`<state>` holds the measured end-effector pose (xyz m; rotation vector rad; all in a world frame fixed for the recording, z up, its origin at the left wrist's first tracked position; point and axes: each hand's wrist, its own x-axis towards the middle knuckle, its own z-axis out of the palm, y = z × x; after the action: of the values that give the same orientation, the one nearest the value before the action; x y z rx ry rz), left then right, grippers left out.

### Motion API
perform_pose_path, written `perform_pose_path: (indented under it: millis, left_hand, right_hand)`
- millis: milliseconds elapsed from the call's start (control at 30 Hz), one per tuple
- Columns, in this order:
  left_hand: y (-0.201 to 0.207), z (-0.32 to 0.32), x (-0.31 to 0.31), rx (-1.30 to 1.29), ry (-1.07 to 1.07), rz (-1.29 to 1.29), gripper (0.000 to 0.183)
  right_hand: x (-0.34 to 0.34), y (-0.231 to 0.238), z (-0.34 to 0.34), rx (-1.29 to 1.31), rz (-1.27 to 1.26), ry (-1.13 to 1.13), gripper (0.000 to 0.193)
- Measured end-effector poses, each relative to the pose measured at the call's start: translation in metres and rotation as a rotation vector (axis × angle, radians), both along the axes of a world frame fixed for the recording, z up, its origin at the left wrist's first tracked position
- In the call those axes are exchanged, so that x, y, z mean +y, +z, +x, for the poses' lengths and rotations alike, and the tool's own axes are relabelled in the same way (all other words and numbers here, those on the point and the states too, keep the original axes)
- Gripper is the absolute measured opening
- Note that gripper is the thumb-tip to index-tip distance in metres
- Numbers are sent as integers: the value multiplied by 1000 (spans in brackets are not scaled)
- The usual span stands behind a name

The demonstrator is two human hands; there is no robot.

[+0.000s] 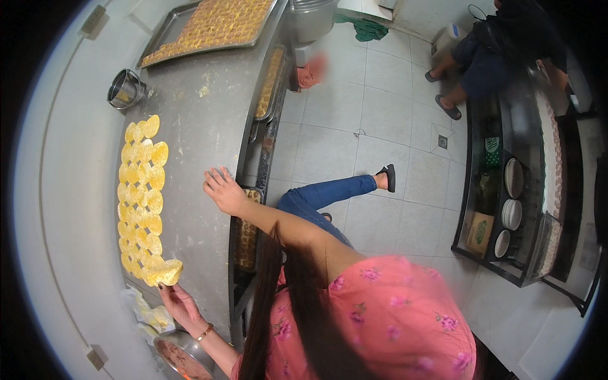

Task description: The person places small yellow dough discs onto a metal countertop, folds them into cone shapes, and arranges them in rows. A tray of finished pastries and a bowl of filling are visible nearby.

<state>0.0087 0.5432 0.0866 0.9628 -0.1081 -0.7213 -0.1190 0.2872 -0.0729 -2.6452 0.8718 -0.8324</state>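
Thin yellow dough rounds (140, 196) lie overlapping in rows along the wall side of the steel table (196, 145). At the near end of these rows, my left hand (182, 305) pinches the edge of a yellow dough round (166, 272), which is lifted and curved over the others. How many rounds are in that hand I cannot tell. My right hand (225, 191) rests on the table near its right edge, fingers spread and nothing in them.
A tray of small filled pieces (212, 28) sits at the table's far end, near a metal pot (126, 88). More filled trays (270, 82) stand below. A metal bowl (183, 358) is by my left forearm. Another person (475, 63) sits at the far right, above a dish shelf (506, 209).
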Motion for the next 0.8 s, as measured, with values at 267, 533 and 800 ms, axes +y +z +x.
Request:
perform_pose_path:
  millis: [267,533,800]
  left_hand:
    - [-1,-11,-16,15,-26,5,28]
    - [8,-3,-46,4,-35,15,30]
    - [6,-5,-53,-19,-111,2,32]
  right_hand:
    - [-3,-1,-2,-114,60,33,36]
    - [-6,0,-3,-91,82,30,35]
    - [-6,1,-4,-110,97,36,35]
